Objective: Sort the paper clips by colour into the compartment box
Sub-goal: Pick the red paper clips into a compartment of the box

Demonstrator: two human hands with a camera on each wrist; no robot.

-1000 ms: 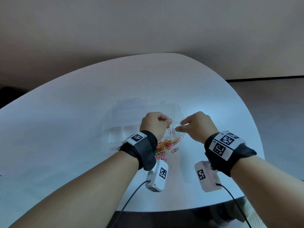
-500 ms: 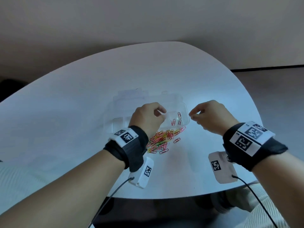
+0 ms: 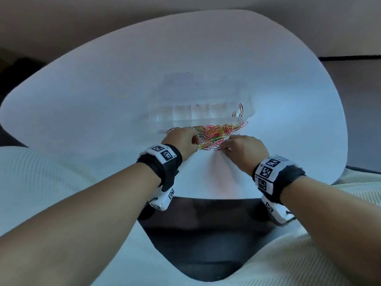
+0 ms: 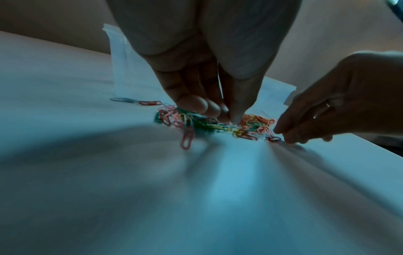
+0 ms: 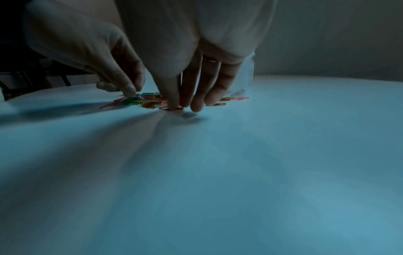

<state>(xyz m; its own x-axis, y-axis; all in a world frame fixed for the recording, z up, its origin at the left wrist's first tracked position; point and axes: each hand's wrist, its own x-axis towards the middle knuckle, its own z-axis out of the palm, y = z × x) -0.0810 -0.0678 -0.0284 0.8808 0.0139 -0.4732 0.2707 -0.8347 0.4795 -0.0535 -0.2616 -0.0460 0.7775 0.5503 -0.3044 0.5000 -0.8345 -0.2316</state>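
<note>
Hands down on the white table (image 3: 103,104), both working the mixed pile of paper clips (image 3: 212,136) that lies just in front of the clear compartment box (image 3: 177,115), where 3 or so reddish clips (image 3: 239,112) sit in the rightmost compartment. Left hand (image 3: 182,141) digs into the pile's left side, fingertips (image 4: 220,108) bunched with the thumb down among the clips, though whether it has 1 pinched I cannot tell. Right hand (image 3: 242,148) reaches to the pile's near right edge, fingers fairly straight, fingertip (image 5: 174,105) touching a dark red clip (image 4: 273,138) flat on the table.
</note>
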